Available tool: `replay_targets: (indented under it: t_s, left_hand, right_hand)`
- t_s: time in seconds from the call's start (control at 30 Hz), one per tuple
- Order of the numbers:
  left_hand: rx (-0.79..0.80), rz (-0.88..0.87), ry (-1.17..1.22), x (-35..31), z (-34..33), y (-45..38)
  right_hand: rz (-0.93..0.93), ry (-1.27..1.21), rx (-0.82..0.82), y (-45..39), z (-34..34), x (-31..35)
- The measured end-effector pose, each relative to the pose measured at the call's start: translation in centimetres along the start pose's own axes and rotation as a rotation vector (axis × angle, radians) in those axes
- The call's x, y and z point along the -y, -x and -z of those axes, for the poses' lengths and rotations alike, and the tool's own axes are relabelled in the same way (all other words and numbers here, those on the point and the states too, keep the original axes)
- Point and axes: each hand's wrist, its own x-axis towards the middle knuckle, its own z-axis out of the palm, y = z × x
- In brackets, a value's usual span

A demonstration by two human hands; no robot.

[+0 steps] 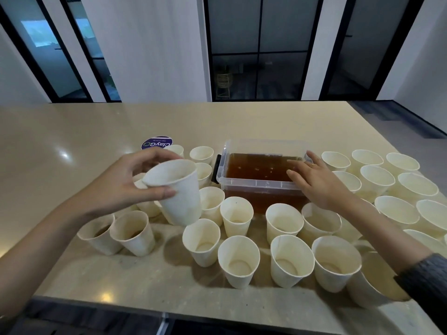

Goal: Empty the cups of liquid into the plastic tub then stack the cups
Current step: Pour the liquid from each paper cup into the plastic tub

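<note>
Many paper cups are standing around the plastic tub of brown liquid. Left hand is holding one cup, maybe empty. Right hand is resting flat, fingers spread, on the tub's rim.

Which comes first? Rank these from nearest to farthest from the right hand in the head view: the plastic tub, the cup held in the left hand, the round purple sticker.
1. Plastic tub: the right hand hovers over its right end.
2. Held cup: left of the tub, gripped by the left hand.
3. Purple sticker: far left, behind the cups.
</note>
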Motion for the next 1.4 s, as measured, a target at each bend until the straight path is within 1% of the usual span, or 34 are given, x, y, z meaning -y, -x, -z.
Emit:
replay_targets:
  t_s: [0.1, 0.2, 0.27, 0.3, 0.43, 0.57, 0.77, 0.87, 0.97, 1.1, 1.17, 1.23, 1.33, 1.37, 1.4]
  left_hand:
    - [-0.084, 0.049, 0.232, 0.6, -0.7, -2.1]
    - [-0.147, 0.129, 0.526, 1.4, -2.1, -4.5]
    - [-0.116, 0.230, 0.681, 1.5, -3.0, -5.9]
    - [-0.082, 0.278, 0.707, 1.3, -3.6, -6.5]
    - [0.017, 0.403, 0.657, 0.4, -5.5, -9.0]
    - [0.108, 0.459, 0.588, 0.4, -6.6, -11.5]
    - [0.153, 0.539, 0.268, 1.1, -7.4, -14.5]
    - [0.186, 0.604, 0.182, 1.0, -7.4, -15.7]
    - [0.307, 0.697, 0.192, 0.7, -6.9, -16.8]
    - [0.396, 0.789, 0.190, 0.1, -6.2, -18.1]
    - [0.440, 0.844, 0.273, -0.5, -5.8, -18.3]
    - [0.461, 0.884, 0.414, -0.8, -5.2, -18.3]
    - [0.455, 0.869, 0.543, -0.7, -4.7, -17.8]
    - [0.436, 0.836, 0.550, -0.7, -4.9, -17.6]
    - [0.390, 0.766, 0.504, -0.7, -5.1, -17.2]
  right_hand:
    - [0.001, -0.001, -0.010, 0.0, 0.0, 0.0]
    - [-0.004, 0.002, -0.014, 0.0, -0.1, -0.1]
    - [-0.006, 0.000, -0.007, -0.1, -0.2, -0.1]
    - [-0.009, -0.003, -0.005, -0.1, -0.2, -0.1]
    - [-0.015, 0.001, -0.003, 0.0, -0.1, -0.1]
    - [-0.005, -0.010, -0.007, 0.0, -0.1, -0.2]
    - [0.003, -0.008, -0.023, -0.1, -0.3, -0.4]
    - [0.004, -0.014, -0.029, -0.2, -0.3, -0.5]
    - [0.008, -0.018, -0.033, -0.3, -0.4, -0.6]
    - [0.011, -0.026, -0.039, -0.3, -0.4, -0.6]
    - [0.015, -0.025, -0.047, -0.3, -0.4, -0.7]
    - [0.014, -0.021, -0.047, -0.3, -0.4, -0.7]
    - [0.013, -0.027, -0.044, -0.2, -0.4, -0.7]
    - [0.011, -0.033, -0.044, -0.1, -0.4, -0.7]
    - [0.009, -0.037, -0.043, -0.1, -0.4, -0.7]
